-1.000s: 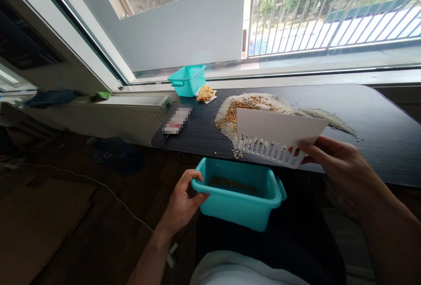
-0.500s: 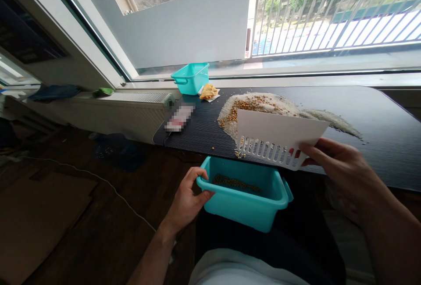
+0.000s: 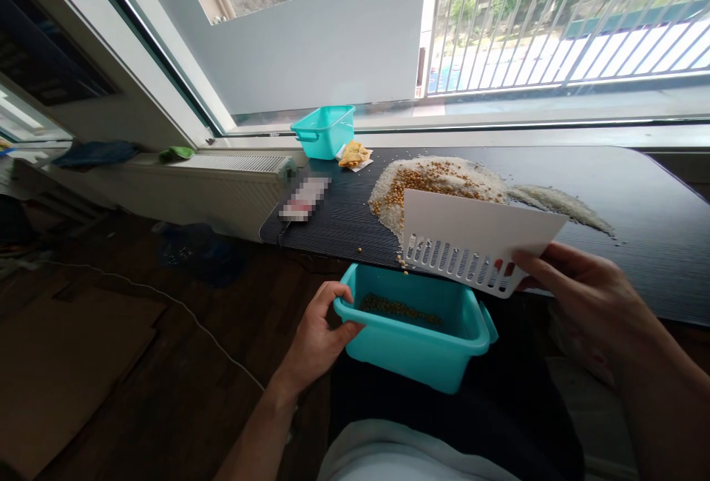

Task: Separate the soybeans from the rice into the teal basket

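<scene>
My left hand (image 3: pixel 319 329) is closed on the left rim of a turquoise plastic tub (image 3: pixel 407 362), held below the table's front edge. Inside the tub lies a thin layer of small greenish-brown grains (image 3: pixel 396 308). Between the thumb and fingers of my right hand (image 3: pixel 577 281) is a white slotted plastic sheet (image 3: pixel 477 233), its slots along the lower side at the table edge. Behind the sheet spreads a pile of white rice mixed with golden kernels (image 3: pixel 438 176), partly hidden by it. A few loose kernels (image 3: pixel 402 265) lie at the edge by the sheet's left corner.
On the dark table (image 3: pixel 643 200) a second turquoise tub (image 3: pixel 325 133) stands at the back left, beside a yellow folded item (image 3: pixel 355 155). A blurred-out flat object (image 3: pixel 305 198) lies near the left edge. The window and a radiator (image 3: pixel 238 177) border the table.
The slotted sheet has shifted slightly right and down with my right hand, and tilts more. Fewer kernels show at the table edge. My left hand keeps its grip on the tub.
</scene>
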Motion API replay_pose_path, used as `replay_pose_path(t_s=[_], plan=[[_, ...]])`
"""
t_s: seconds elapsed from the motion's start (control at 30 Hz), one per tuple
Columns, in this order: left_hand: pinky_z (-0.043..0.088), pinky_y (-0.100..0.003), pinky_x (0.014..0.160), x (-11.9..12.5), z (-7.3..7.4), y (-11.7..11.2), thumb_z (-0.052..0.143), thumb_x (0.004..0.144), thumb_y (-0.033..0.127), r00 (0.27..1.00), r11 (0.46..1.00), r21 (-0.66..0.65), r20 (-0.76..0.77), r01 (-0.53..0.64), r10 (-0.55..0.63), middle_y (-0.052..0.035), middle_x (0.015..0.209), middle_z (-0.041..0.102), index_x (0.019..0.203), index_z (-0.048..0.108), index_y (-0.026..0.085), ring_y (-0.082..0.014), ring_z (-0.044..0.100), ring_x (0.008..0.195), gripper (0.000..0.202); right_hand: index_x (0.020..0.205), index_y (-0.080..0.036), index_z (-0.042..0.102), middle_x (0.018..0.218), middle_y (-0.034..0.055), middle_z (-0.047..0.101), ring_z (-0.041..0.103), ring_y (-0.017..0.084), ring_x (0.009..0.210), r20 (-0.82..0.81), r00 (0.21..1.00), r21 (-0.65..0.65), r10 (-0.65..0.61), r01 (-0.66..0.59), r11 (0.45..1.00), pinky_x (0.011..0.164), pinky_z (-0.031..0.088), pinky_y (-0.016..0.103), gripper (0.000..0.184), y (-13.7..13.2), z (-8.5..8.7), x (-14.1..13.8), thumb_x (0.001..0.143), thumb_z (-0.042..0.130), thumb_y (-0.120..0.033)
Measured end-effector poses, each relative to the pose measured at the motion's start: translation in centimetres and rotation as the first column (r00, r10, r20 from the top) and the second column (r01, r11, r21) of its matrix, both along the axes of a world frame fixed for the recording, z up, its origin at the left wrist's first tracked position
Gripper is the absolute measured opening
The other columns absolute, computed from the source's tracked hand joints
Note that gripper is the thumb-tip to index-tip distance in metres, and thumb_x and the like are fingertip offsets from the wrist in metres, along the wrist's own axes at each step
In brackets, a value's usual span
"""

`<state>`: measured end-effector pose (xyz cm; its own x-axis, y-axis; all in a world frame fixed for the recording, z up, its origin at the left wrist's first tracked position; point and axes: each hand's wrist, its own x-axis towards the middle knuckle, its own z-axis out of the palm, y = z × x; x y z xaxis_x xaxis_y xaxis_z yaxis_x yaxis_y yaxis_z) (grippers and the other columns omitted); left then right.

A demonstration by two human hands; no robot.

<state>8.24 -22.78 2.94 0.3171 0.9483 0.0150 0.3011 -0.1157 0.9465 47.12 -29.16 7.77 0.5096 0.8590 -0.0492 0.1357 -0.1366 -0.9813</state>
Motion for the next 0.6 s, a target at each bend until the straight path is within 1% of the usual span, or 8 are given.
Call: replay_pose_path(t_s=[0.13, 0.2, 0.3, 0.47, 0.6], plan=[[0.062, -0.039, 0.101, -0.2, 0.0, 0.1, 0.097, 0.091, 0.044, 1.0, 1.0, 0.008, -0.015, 0.01, -0.009, 0.0002, 0.104, 0.072, 0.1, 0.072, 0.029, -0.0284, 0.073, 0.101, 0.031, 0.094, -0.032, 0.099, 0.092, 0.0059, 0.094, 0.093, 0.036, 0.088, 0.017, 0.998, 0.034, 0.054, -0.054, 0.998, 0.088, 0.088, 0.059, 0.066, 0.4, -0.7, 0.1, 0.067, 0.113, -0.09], [0.063, -0.039, 0.102, -0.2, 0.1, 0.1, 0.097, 0.091, 0.043, 1.0, 1.0, 0.005, -0.017, 0.02, -0.019, 0.0005, 0.104, 0.072, 0.1, 0.072, 0.029, -0.028, 0.073, 0.1, 0.03, 0.096, -0.034, 0.1, 0.093, 0.0052, 0.095, 0.093, 0.037, 0.089, 0.026, 0.995, 0.051, 0.094, -0.095, 0.994, 0.087, 0.088, 0.06, 0.062, 0.4, -1.2, 0.2, 0.073, 0.112, -0.091], [0.064, -0.039, 0.102, -0.3, 0.2, 0.2, 0.096, 0.091, 0.041, 1.0, 1.0, 0.002, -0.011, 0.027, -0.027, 0.0005, 0.103, 0.071, 0.1, 0.073, 0.029, -0.0279, 0.073, 0.1, 0.028, 0.099, -0.035, 0.101, 0.096, 0.0058, 0.096, 0.093, 0.038, 0.09, 0.038, 0.995, 0.075, 0.097, -0.1, 0.992, 0.087, 0.088, 0.06, 0.06, 0.4, -1.5, 0.2, 0.078, 0.109, -0.091], [0.062, -0.038, 0.098, -0.2, 0.2, 0.2, 0.097, 0.09, 0.043, 1.0, 1.0, -0.007, -0.004, 0.014, -0.014, 0.0001, 0.104, 0.072, 0.1, 0.074, 0.028, -0.0283, 0.074, 0.101, 0.029, 0.099, -0.032, 0.102, 0.094, 0.0063, 0.094, 0.09, 0.034, 0.085, 0.047, 0.996, 0.088, 0.077, -0.081, 0.993, 0.086, 0.087, 0.058, 0.069, 1.3, -1.4, 0.1, 0.073, 0.11, -0.096], [0.062, -0.038, 0.1, -0.2, 0.1, 0.2, 0.097, 0.091, 0.044, 1.0, 1.0, -0.007, 0.008, 0.018, -0.018, 0.0, 0.103, 0.072, 0.1, 0.074, 0.028, -0.0286, 0.074, 0.102, 0.03, 0.099, -0.033, 0.102, 0.094, 0.0059, 0.095, 0.088, 0.032, 0.083, 0.055, 0.99, 0.097, 0.13, -0.135, 0.986, 0.082, 0.086, 0.055, 0.073, 1.6, -1.4, -0.1, 0.072, 0.109, -0.1]])
